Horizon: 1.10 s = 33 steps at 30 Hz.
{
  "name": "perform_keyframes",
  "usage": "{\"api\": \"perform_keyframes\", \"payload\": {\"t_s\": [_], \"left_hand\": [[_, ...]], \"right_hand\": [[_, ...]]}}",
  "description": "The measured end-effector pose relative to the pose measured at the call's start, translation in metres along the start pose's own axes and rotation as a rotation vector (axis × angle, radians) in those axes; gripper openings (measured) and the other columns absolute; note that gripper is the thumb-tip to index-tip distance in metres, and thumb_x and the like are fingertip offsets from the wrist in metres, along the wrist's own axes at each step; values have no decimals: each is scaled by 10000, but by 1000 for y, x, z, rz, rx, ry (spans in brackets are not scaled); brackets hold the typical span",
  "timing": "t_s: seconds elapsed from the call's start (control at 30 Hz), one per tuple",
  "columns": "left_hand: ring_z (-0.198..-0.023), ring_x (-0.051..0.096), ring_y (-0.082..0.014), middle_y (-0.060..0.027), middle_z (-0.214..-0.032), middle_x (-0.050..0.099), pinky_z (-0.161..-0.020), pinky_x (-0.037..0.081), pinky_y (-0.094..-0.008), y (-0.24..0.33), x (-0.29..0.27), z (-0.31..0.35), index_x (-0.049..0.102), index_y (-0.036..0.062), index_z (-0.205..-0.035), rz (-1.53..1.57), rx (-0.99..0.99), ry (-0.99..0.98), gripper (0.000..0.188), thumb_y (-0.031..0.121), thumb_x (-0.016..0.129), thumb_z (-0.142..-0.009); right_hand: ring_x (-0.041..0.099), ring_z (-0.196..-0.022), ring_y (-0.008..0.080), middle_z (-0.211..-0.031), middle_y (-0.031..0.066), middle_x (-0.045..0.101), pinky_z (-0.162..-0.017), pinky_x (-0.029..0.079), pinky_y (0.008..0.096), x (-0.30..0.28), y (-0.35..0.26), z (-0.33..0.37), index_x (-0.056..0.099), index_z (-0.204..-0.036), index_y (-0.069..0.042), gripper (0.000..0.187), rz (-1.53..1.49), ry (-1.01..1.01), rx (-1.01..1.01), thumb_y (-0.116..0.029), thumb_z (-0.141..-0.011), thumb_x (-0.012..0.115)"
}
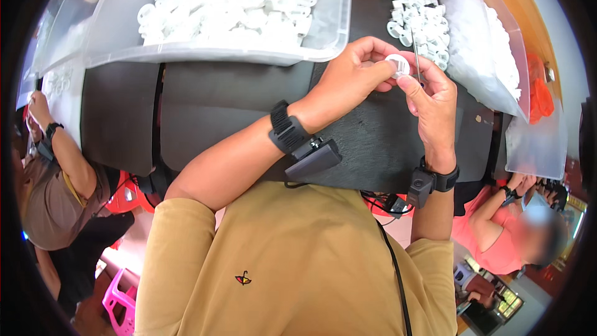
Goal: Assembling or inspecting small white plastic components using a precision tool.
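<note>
A small round white plastic part [398, 66] with a clear-looking middle is pinched in front of me. My left hand [360, 78] holds its left side between thumb and fingers. On the other side, the thumb and fingers of my right hand [434, 96] close on the same part. A thin metal rod [415, 50] rises out of my right hand's fingers toward a pile; its lower end is hidden in the hand. Beyond the hands lies that pile of small white plastic parts [429, 28], loose on the dark table [242, 96].
A large translucent bin [217, 57] full of white parts stands at the far left. At the right, another clear bin [523, 81] holds a white bag [469, 31] and more parts. An orange-red bag [540, 93] lies beside it. People work on both sides.
</note>
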State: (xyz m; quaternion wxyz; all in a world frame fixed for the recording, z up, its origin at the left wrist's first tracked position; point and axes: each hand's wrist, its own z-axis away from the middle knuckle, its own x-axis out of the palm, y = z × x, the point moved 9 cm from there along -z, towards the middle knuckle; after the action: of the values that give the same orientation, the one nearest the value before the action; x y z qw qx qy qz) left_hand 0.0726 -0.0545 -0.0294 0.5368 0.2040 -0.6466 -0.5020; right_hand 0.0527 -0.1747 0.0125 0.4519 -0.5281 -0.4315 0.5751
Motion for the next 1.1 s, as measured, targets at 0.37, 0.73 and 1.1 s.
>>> {"api": "perform_keyframes", "payload": {"t_s": [0.37, 0.73, 1.1], "left_hand": [[-824, 578, -81, -47, -980, 641, -736, 480, -229, -1, -12, -2, 553, 39, -972, 30, -27, 14, 182, 171, 595, -855], [-1018, 554, -127, -85, -1218, 524, -851, 488, -278, 10, 10, 2, 435, 37, -1336, 15, 18, -159, 486, 179, 591, -898], [-994, 611, -128, -88, -1078, 641, -889, 479, -274, -20, 14, -3, 582, 13, -1180, -400, 34, -282, 316, 36, 592, -865]], "right_hand": [[436, -563, 10, -821, -19, 604, -465, 322, 164, 21, -6, -4, 654, -1116, -10, 265, 145, -3, -96, -70, -859, 678], [416, -533, 12, -700, -42, 545, -468, 299, 166, -20, -56, -25, 662, -1069, 8, 231, 246, 100, -143, -132, -887, 634], [564, -573, 108, -689, 22, 638, -557, 441, 239, 18, -147, -132, 699, -968, -19, 229, 466, 56, -596, -186, -813, 678]]}}
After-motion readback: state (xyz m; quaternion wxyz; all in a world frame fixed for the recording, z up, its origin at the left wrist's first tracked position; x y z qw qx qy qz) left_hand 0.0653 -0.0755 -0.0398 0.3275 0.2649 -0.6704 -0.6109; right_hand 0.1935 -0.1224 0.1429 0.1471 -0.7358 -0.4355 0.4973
